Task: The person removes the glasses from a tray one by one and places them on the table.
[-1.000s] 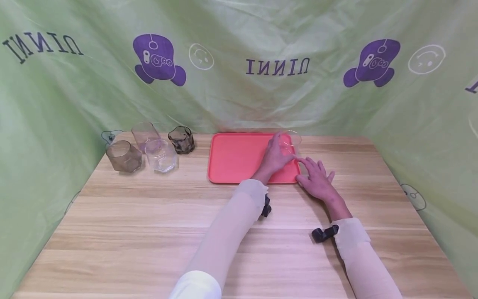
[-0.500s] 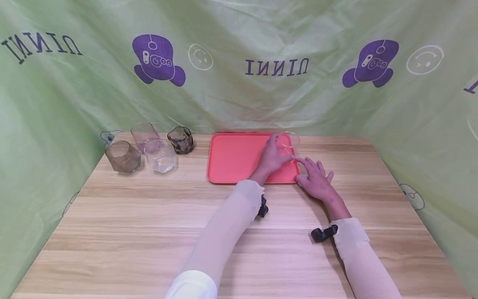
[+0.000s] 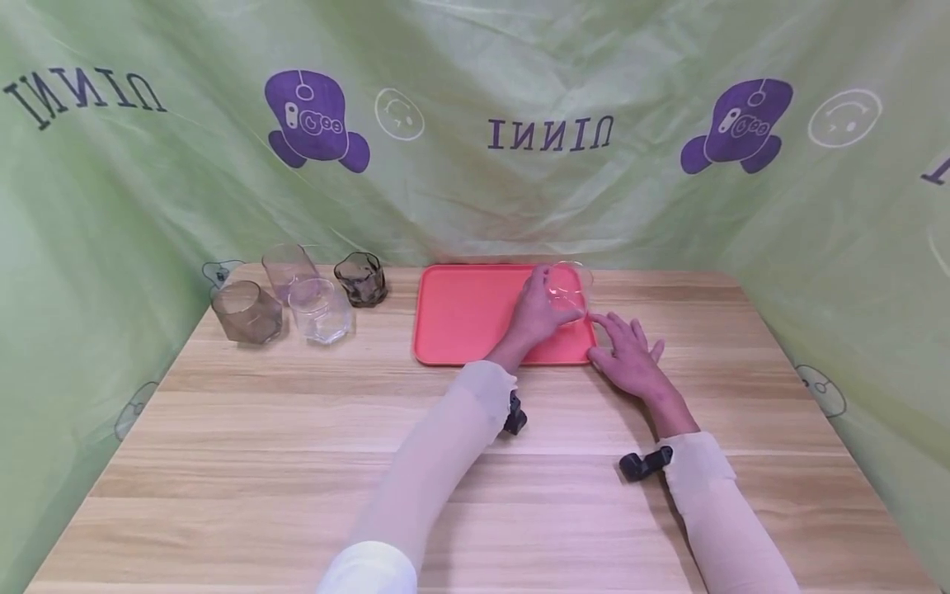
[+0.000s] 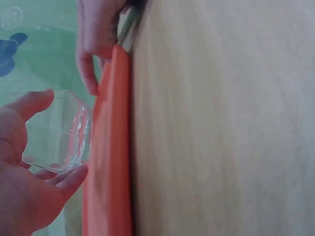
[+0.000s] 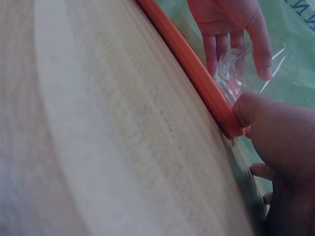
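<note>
A clear drinking glass (image 3: 568, 289) stands upright at the right end of the red tray (image 3: 467, 318). My left hand (image 3: 540, 313) grips it from the left side, with thumb and fingers around its wall, as the left wrist view shows. In that view the base of the glass (image 4: 81, 135) is low over the tray; whether it touches cannot be made out. My right hand (image 3: 631, 355) is at the tray's right edge, its thumb (image 5: 251, 109) against the near corner and its index finger reaching along the side. The other fingers are spread loosely outside the tray.
At the back left of the wooden table (image 3: 312, 462) stand a brown glass (image 3: 247, 313), a faint pinkish glass (image 3: 288, 268), a clear faceted glass (image 3: 322, 313) and a dark wavy glass (image 3: 361, 280). A green printed cloth (image 3: 460, 198) hangs behind and at both sides.
My left hand and the clear glass have shifted slightly to the left over the tray. My right hand has stayed at the tray's edge.
</note>
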Action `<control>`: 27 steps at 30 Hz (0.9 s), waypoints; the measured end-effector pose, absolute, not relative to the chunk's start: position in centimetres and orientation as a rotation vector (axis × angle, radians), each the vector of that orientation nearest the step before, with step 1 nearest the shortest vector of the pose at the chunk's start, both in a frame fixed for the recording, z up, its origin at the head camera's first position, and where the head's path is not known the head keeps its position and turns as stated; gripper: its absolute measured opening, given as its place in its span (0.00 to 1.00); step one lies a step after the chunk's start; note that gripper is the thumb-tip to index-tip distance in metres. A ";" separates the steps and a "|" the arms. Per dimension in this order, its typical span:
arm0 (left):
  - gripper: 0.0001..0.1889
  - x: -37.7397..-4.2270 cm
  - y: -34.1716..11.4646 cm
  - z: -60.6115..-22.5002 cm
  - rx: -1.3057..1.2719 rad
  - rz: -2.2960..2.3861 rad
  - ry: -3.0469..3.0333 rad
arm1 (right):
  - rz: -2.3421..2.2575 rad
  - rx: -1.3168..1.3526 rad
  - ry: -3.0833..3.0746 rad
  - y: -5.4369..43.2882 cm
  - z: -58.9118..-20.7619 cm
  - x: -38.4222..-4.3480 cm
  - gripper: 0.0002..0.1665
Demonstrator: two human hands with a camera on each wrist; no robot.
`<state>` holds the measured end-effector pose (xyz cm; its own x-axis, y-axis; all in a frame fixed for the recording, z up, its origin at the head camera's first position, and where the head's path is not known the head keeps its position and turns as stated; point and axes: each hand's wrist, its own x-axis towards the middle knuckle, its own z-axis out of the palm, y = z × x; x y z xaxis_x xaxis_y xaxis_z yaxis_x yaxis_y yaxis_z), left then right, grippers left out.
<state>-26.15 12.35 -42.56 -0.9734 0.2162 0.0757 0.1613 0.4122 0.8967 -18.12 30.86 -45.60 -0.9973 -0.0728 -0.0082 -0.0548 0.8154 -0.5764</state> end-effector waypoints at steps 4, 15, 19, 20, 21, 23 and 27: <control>0.50 -25.9 11.6 -41.8 0.352 1.609 2.598 | -0.941 -0.106 2.962 30.8 -45.6 -18.1 0.38; 0.50 -25.6 8.0 -39.8 0.399 1.659 2.534 | -0.935 -0.110 2.978 31.0 -45.6 -18.2 0.38; 0.51 -25.3 6.4 -39.2 0.369 1.663 2.532 | -0.938 -0.110 2.982 30.9 -45.4 -18.1 0.38; 0.52 -25.2 6.0 -39.1 0.362 1.661 2.535 | -0.942 -0.110 2.979 30.9 -45.4 -18.1 0.38; 0.52 -25.1 5.6 -39.0 0.355 1.658 2.537 | -0.946 -0.111 2.976 30.9 -45.4 -18.1 0.38; 0.53 -24.9 4.7 -38.9 0.345 1.659 2.531 | -0.951 -0.112 2.970 30.9 -45.5 -18.1 0.38; 0.53 -24.7 3.0 -38.7 0.327 1.691 2.487 | -0.954 -0.112 2.964 30.9 -45.6 -18.1 0.38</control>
<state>-24.72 2.97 -38.71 -0.9699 0.2422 0.0252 0.1126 0.3542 0.9284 -18.06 30.88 -45.61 -0.9971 -0.0762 -0.0028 -0.0603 0.8100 -0.5834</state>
